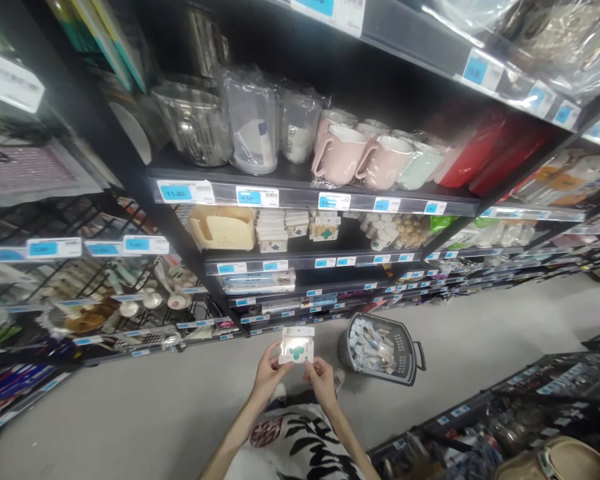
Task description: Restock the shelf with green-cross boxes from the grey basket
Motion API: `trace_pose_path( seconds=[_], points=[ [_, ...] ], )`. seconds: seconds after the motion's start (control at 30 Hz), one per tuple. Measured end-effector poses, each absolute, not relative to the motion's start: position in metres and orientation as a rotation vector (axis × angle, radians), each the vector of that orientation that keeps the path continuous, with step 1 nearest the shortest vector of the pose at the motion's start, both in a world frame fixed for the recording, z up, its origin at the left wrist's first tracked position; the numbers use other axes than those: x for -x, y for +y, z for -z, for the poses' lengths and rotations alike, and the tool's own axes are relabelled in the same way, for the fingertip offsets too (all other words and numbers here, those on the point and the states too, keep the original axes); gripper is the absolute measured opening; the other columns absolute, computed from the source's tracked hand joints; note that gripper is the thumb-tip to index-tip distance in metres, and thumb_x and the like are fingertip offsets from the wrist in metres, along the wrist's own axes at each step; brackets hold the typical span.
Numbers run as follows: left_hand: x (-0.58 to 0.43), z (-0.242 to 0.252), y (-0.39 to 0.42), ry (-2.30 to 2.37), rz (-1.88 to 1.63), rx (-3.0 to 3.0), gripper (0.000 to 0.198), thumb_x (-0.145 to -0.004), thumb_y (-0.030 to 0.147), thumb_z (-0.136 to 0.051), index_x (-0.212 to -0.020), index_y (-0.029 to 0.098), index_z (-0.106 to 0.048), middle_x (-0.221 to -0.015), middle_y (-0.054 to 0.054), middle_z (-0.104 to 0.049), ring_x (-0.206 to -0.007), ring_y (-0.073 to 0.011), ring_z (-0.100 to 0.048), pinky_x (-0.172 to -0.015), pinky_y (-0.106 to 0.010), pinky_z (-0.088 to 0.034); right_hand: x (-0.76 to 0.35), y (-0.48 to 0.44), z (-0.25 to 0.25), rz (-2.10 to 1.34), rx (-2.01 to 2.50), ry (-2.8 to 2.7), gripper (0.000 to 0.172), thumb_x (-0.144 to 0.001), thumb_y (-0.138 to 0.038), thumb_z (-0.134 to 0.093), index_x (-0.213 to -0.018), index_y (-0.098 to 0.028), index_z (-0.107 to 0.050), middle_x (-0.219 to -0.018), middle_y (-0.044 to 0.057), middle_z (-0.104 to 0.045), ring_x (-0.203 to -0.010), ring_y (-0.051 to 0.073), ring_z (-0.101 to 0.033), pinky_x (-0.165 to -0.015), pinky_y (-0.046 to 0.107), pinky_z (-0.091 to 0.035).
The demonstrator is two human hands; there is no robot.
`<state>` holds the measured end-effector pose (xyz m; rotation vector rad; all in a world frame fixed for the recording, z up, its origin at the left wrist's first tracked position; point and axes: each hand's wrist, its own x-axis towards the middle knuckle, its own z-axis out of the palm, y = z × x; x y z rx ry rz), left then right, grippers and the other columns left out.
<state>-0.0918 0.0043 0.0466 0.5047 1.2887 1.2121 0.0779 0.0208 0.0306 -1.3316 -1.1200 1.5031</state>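
Note:
A small white packet with a green clover-like print [297, 347] is held up in front of my body. My left hand [269, 369] grips its lower left corner, and my right hand [321, 379] pinches its lower right edge. What the packet contains is too small to make out. Similar small packets [326, 228] with a green mark hang on the shelf ahead, beside a stack of white packets [272, 233]. To the right of my hands, a grey shopping basket [407, 357] stands on the floor, with several wrapped items [373, 343] inside.
Dark shelving with a price-tagged edge [300, 199] rises in front. It carries pink mugs [344, 157], clear plastic jugs [254, 127] and a cream plastic bin [223, 227]. Utensils hang on a rack [153, 297] at left. Another shelf [505, 393] stands at lower right, across the grey floor [145, 407].

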Motion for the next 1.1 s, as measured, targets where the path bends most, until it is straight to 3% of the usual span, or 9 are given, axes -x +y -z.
trace_pose_path(
  seconds=[0.3, 0.57, 0.77, 0.93, 1.1],
  points=[
    [0.089, -0.047, 0.003, 1.285, -1.183, -0.666, 0.088, -0.065, 0.044, -0.087, -0.138, 0.016, -0.046, -0.089, -0.008, -0.079, -0.082, -0.0241, -0.073, -0.076, -0.031, -0.052, -0.079, 0.016, -0.033, -1.664, 1.221, -1.086, 0.047, -0.076, -0.060, -0.080, -0.087, -0.015, -0.075, -0.056, -0.001, -0.065, -0.050, 0.011, -0.052, -0.053, 0.024, -0.041],
    [0.090, -0.050, 0.005, 1.307, -1.156, -0.719, 0.087, -0.061, 0.047, -0.089, -0.133, 0.014, -0.053, -0.081, -0.006, -0.078, -0.074, -0.0225, -0.071, -0.072, -0.030, -0.050, -0.079, 0.015, -0.033, -1.665, 1.175, -1.056, 0.042, -0.075, -0.055, -0.082, -0.083, -0.015, -0.073, -0.058, -0.001, -0.064, -0.051, 0.011, -0.050, -0.054, 0.024, -0.040],
    [0.088, -0.053, 0.002, 1.200, -1.120, -0.675, 0.082, -0.067, 0.054, -0.085, -0.132, 0.016, -0.054, -0.103, -0.012, -0.078, -0.093, -0.0271, -0.073, -0.085, -0.035, -0.054, -0.078, 0.019, -0.046, -1.635, 1.172, -1.135, 0.043, -0.075, -0.055, -0.080, -0.088, -0.016, -0.074, -0.068, 0.002, -0.068, -0.055, 0.012, -0.052, -0.057, 0.026, -0.045],
    [0.089, -0.049, 0.000, 1.303, -1.071, -0.670, 0.081, -0.068, 0.060, -0.082, -0.133, 0.018, -0.058, -0.134, -0.017, -0.066, -0.114, -0.0307, -0.067, -0.092, -0.038, -0.054, -0.085, 0.019, -0.063, -1.504, 1.242, -1.479, 0.038, -0.086, -0.053, -0.068, -0.093, -0.015, -0.075, -0.072, 0.002, -0.068, -0.059, 0.013, -0.052, -0.058, 0.024, -0.043],
    [0.089, -0.050, -0.001, 1.190, -0.962, -0.604, 0.090, -0.074, 0.065, -0.076, -0.148, 0.022, -0.048, -0.148, -0.016, -0.057, -0.132, -0.0330, -0.057, -0.103, -0.043, -0.051, -0.087, 0.015, -0.077, -1.120, 1.441, -2.005, 0.022, -0.091, -0.032, -0.061, -0.075, -0.018, -0.067, -0.068, 0.000, -0.064, -0.064, 0.014, -0.054, -0.065, 0.023, -0.037]
  ],
)
